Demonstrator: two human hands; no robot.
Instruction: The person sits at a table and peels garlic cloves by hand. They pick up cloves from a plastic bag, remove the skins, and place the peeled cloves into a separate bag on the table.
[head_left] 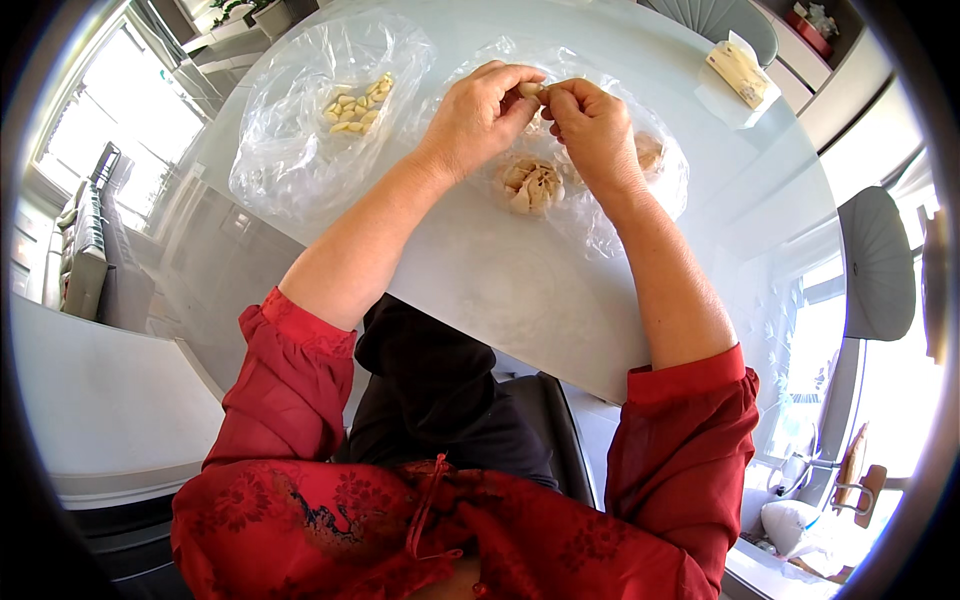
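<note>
Between the fingertips of both hands is a small pale garlic clove (531, 89), held over a clear plastic bag. My left hand (485, 112) pinches it from the left, fingers closed. From the other side my right hand (592, 128) grips its end with thumb and forefinger. Below the hands, a garlic bulb (533, 186) with papery skin lies on the spread plastic bag (597, 222). Another bulb (649, 152) is partly covered by my right wrist. To the left, several peeled garlic cloves (358, 105) rest in a second clear plastic bag (285, 130).
All of this is on a pale glossy table (480, 265) with a rounded far side. A tissue pack (738, 70) sits at its far right. Grey chairs (878, 262) stand at the right and far edges. A sofa (88, 240) is off to the left.
</note>
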